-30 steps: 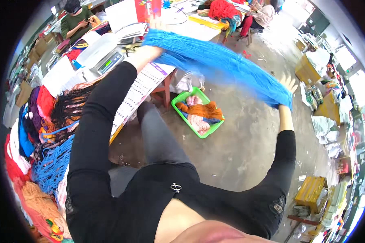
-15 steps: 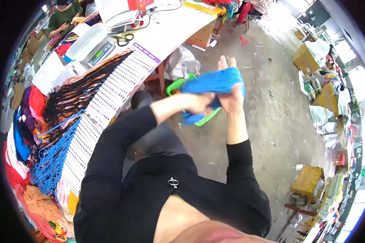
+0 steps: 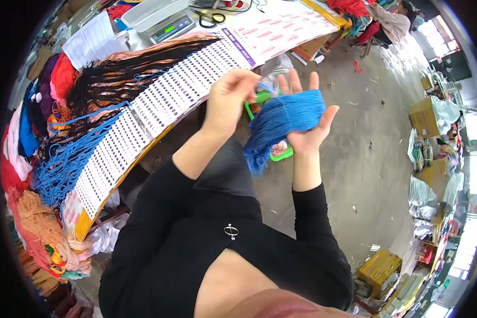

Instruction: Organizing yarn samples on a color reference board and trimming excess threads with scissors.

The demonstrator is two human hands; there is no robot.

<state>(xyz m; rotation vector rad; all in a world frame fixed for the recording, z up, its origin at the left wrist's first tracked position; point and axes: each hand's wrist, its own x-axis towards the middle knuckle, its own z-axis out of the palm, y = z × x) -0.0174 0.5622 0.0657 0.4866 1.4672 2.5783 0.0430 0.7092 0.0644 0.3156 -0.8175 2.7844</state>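
A thick bundle of blue yarn (image 3: 289, 114) lies across the palm of my right hand (image 3: 307, 139), its loose ends hanging down on the left. The fingers and thumb of that hand are stretched apart around the bundle. My left hand (image 3: 229, 100) is raised just left of it, thumb and fingers pinched together. From this pinch a light blue strand (image 3: 267, 87), slightly blurred, runs toward the bundle. A green basket (image 3: 284, 153) shows partly behind the yarn, with something pinkish inside.
At left, a table carries a dotted white chart (image 3: 164, 100), black yarn strands (image 3: 122, 79), blue yarn strands (image 3: 71, 169), black scissors (image 3: 209, 19) and a digital scale (image 3: 173, 29). Cardboard boxes (image 3: 380, 267) and bags line the right side. Another person (image 3: 392, 24) sits at the far right.
My left hand has moved from across the bundle up and to the left. The yarn's loose ends now hang down. The view has shifted, bringing the table farther right.
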